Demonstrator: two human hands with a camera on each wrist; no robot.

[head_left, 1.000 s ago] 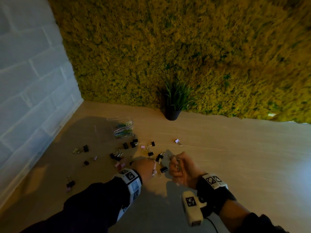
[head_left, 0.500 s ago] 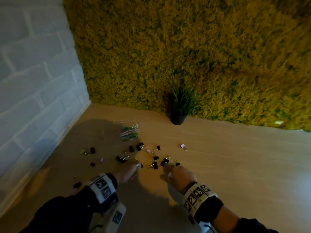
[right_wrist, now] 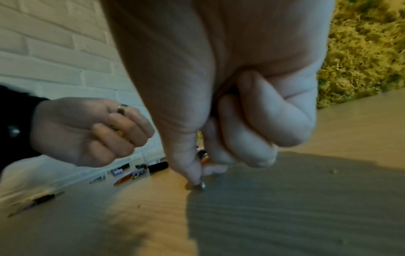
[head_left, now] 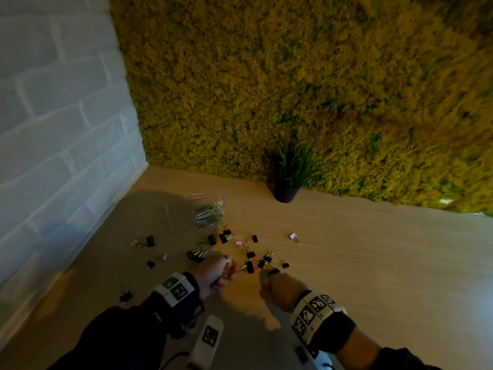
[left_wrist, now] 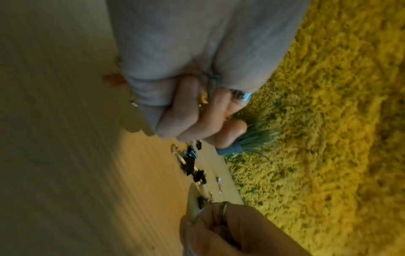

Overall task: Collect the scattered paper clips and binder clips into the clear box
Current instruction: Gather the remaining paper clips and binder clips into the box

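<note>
The clear box stands on the wooden table and holds coloured paper clips. Black and pink binder clips lie scattered in front of it. My left hand is a fist left of the cluster, and it grips a bunch of paper clips; gold ones show between the fingers. My right hand is down at the table, thumb and forefinger pinching a black binder clip at the near edge of the cluster. Its other fingers are curled into the palm.
A small potted plant stands at the back against the moss wall. A white brick wall bounds the table on the left. More binder clips lie far left, one near my left sleeve, a pink one to the right.
My right hand has turned over and dropped its fingertips to the table at the clips. The left fist has drawn a little left, away from it.
</note>
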